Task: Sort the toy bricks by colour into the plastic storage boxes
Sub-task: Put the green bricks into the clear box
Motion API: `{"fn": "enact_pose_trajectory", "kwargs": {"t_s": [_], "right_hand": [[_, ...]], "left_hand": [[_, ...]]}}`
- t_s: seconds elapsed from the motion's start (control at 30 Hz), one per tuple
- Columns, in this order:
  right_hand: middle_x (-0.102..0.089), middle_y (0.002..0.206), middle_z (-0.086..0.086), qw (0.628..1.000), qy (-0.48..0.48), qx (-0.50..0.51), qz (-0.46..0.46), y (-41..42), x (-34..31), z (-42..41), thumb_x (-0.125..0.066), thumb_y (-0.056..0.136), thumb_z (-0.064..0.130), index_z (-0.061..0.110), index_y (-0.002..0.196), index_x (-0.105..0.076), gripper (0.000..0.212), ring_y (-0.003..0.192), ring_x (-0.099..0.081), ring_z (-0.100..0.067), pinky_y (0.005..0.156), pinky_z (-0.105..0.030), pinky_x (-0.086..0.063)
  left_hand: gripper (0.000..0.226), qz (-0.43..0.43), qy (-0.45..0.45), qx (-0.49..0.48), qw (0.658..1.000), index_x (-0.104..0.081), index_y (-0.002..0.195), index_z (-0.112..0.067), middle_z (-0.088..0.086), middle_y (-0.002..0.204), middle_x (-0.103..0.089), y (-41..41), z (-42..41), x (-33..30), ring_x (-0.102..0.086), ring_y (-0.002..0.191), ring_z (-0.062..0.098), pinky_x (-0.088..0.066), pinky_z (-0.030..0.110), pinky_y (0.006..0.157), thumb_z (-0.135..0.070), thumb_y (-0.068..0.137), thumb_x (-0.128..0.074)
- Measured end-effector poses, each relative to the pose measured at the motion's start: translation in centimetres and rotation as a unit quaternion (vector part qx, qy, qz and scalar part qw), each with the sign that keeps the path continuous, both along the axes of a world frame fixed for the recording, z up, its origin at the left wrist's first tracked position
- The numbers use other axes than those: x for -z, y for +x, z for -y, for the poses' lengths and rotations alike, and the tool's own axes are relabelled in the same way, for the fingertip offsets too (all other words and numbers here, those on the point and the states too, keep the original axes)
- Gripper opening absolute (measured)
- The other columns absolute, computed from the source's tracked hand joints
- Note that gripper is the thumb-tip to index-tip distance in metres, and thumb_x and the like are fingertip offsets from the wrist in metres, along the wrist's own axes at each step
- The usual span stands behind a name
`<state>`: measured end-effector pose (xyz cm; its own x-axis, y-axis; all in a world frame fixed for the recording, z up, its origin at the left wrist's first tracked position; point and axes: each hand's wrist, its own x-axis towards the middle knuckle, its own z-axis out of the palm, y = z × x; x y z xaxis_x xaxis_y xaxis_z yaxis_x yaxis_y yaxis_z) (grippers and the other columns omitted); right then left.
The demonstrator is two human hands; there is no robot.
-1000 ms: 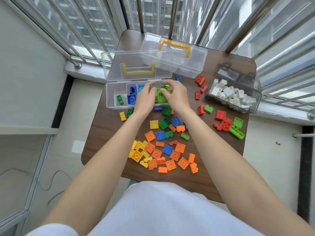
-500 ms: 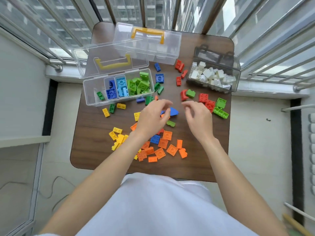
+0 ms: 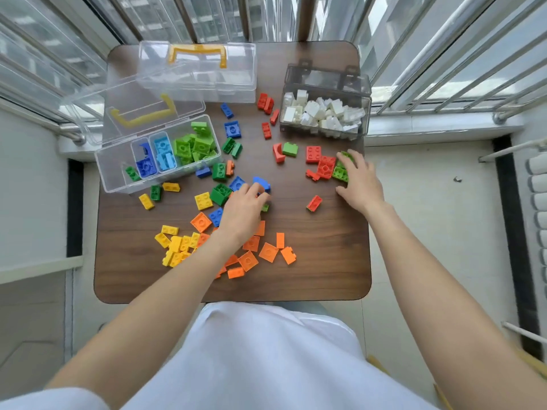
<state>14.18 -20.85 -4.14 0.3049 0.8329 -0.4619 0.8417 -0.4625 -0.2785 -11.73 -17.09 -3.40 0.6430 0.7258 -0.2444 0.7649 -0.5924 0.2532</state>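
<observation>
Loose toy bricks lie over the brown table (image 3: 325, 261): orange ones (image 3: 268, 252) and yellow ones (image 3: 174, 244) near me, red ones (image 3: 313, 153) to the right. The open clear storage box (image 3: 103, 173) at the left holds green bricks (image 3: 192, 146), dark blue bricks (image 3: 146, 167) and light blue bricks (image 3: 162, 155) in separate compartments. My left hand (image 3: 242, 214) is curled over a small green brick (image 3: 265, 207), beside a blue brick (image 3: 262, 182). My right hand (image 3: 359, 182) rests with spread fingers on green bricks (image 3: 339, 173) at the table's right edge.
A closed clear box with a yellow handle (image 3: 198, 75) stands at the back. A dark-tinted box full of white bricks (image 3: 325, 113) sits at the back right. Window railings surround the table; the floor drops away on both sides.
Both hands left the box's green compartment and came back over the table. The left dropped onto the middle pile; the right swung out to the green bricks at the right edge.
</observation>
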Motion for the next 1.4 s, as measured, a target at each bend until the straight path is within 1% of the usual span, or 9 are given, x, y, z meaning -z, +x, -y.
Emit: {"fn": "enact_pose_trajectory", "kwargs": {"t_s": [0.13,0.37,0.5,0.7,0.8,0.9,1.13,1.27,1.4], "right_hand": [[-0.037,0.126,-0.011,0.998,0.024,0.061,-0.017,-1.9,0.2,1.7,-0.069,0.079,0.018,0.018,0.124,-0.046,0.051,0.114,-0.041,-0.035,0.083,-0.04,-0.045],[-0.035,0.111,-0.008,0.995,0.03,0.077,-0.059,-5.6,0.3,4.8,-0.068,0.079,0.028,0.021,0.11,-0.052,0.036,0.098,-0.046,-0.03,0.079,-0.034,-0.044],[-0.038,0.112,-0.007,0.988,0.085,0.1,-0.079,-7.0,0.4,4.6,-0.071,0.08,0.031,0.021,0.107,-0.054,0.033,0.099,-0.048,-0.025,0.079,-0.033,-0.046],[-0.035,0.123,-0.009,0.994,0.048,0.1,0.001,-6.9,0.6,6.1,-0.067,0.082,0.025,0.021,0.113,-0.053,0.034,0.11,-0.04,-0.03,0.08,-0.034,-0.045],[-0.033,0.131,-0.009,0.995,0.041,0.086,-0.001,-7.0,0.7,6.5,-0.069,0.081,0.033,0.024,0.122,-0.051,0.046,0.115,-0.036,-0.029,0.086,-0.038,-0.046],[-0.032,0.136,-0.007,0.997,0.04,0.073,0.001,-7.2,0.7,6.7,-0.069,0.082,0.032,0.026,0.126,-0.051,0.048,0.119,-0.034,-0.029,0.089,-0.039,-0.046],[-0.032,0.135,-0.006,0.995,0.045,0.087,-0.018,-7.5,0.5,6.7,-0.068,0.084,0.026,0.024,0.121,-0.053,0.04,0.12,-0.034,-0.028,0.083,-0.036,-0.047],[-0.032,0.136,-0.007,0.995,0.044,0.086,-0.02,-7.6,0.5,6.6,-0.067,0.085,0.025,0.023,0.121,-0.052,0.039,0.121,-0.034,-0.028,0.085,-0.035,-0.046],[-0.033,0.135,-0.007,0.995,0.051,0.085,-0.028,-8.0,0.7,6.7,-0.067,0.086,0.024,0.021,0.12,-0.053,0.037,0.12,-0.035,-0.029,0.086,-0.036,-0.046]], "left_hand": [[0.038,-0.039,-0.011,0.008,0.999,-0.061,0.122,-0.013,0.008,0.121,-0.056,0.0,-0.4,0.1,-0.049,0.107,0.028,-0.044,0.035,0.074,-0.003,0.085,-0.06],[0.019,0.03,-0.016,-0.011,0.999,-0.066,0.1,-0.009,0.008,0.095,-0.065,0.2,0.4,0.7,-0.056,0.089,0.028,-0.05,0.038,0.062,-0.008,0.081,-0.066],[0.021,0.07,-0.07,-0.06,0.993,-0.057,0.107,-0.009,0.009,0.098,-0.059,2.1,0.9,0.3,-0.053,0.093,0.026,-0.048,0.036,0.069,-0.018,0.088,-0.059],[0.052,-0.014,-0.164,-0.009,0.986,-0.042,0.133,-0.025,0.007,0.122,-0.043,3.7,0.8,0.9,-0.046,0.11,0.025,-0.049,0.034,0.072,-0.017,0.085,-0.061],[0.062,-0.026,-0.155,0.013,0.988,-0.037,0.134,-0.033,0.004,0.125,-0.039,4.5,1.3,1.1,-0.04,0.114,0.021,-0.05,0.033,0.07,-0.037,0.081,-0.068],[0.046,-0.001,-0.127,0.005,0.992,-0.046,0.126,-0.029,0.003,0.124,-0.042,5.1,1.8,1.6,-0.042,0.113,0.021,-0.049,0.031,0.07,-0.043,0.085,-0.062],[0.054,0.131,-0.169,-0.156,0.964,-0.038,0.139,-0.029,0.001,0.125,-0.053,4.3,0.9,1.5,-0.055,0.109,0.017,-0.051,0.035,0.081,-0.042,0.09,-0.057],[0.078,0.071,-0.153,-0.129,0.977,-0.025,0.144,-0.031,0.008,0.129,-0.046,3.9,0.7,1.1,-0.052,0.108,0.023,-0.052,0.036,0.079,-0.046,0.081,-0.067],[0.06,0.023,-0.119,-0.059,0.991,-0.042,0.129,-0.029,0.008,0.125,-0.039,4.4,2.6,1.2,-0.042,0.112,0.026,-0.05,0.034,0.074,-0.042,0.079,-0.071]]}}
